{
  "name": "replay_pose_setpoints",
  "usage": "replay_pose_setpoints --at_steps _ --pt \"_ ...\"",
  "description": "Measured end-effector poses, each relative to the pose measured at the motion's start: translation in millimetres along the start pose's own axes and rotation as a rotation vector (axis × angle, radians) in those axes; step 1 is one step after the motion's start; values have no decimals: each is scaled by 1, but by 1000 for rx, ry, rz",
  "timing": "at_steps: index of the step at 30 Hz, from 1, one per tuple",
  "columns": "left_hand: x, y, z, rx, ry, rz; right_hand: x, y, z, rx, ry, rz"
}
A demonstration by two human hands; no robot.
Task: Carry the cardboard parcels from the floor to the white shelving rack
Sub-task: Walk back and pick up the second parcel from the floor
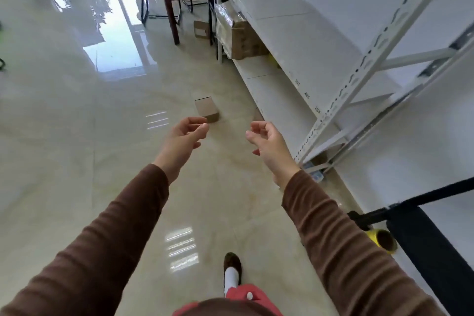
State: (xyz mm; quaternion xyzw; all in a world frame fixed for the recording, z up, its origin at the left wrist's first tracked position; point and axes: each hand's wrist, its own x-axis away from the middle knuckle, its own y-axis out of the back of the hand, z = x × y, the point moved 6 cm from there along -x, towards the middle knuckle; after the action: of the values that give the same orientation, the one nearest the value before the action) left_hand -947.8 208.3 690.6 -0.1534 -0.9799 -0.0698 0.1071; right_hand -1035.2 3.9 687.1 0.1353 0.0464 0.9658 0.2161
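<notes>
both hands [184, 133] empty, parcel [206, 109] grounded.

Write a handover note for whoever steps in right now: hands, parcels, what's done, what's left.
Left hand: empty, fingers loosely curled, reaching forward.
Right hand: empty, fingers curled, reaching forward.
Small cardboard parcel: on the tiled floor ahead of the hands, beside the white shelving rack, not touched. A second brown item shows at the rack's lower edge, partly hidden; cannot tell what it is.
Done: larger cardboard boxes sit on a lower shelf at the far end.
Left: step up, pick the small parcel off the floor and put it on the rack; the upper shelf alongside looks bare.
</notes>
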Motion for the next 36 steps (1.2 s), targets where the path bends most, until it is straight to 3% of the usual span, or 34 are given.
replay_pose_setpoints --at_steps 13,22,36 --pt "-226 132 4 29 100 -154 -244 -162 33 6 -78 120" --pt "-402 219 -8 -4 166 -96 -387 -260 69 -21 -156 52" --pt "-720 248 -66 -91 184 87 -674 -331 110 -92 -205 -88"
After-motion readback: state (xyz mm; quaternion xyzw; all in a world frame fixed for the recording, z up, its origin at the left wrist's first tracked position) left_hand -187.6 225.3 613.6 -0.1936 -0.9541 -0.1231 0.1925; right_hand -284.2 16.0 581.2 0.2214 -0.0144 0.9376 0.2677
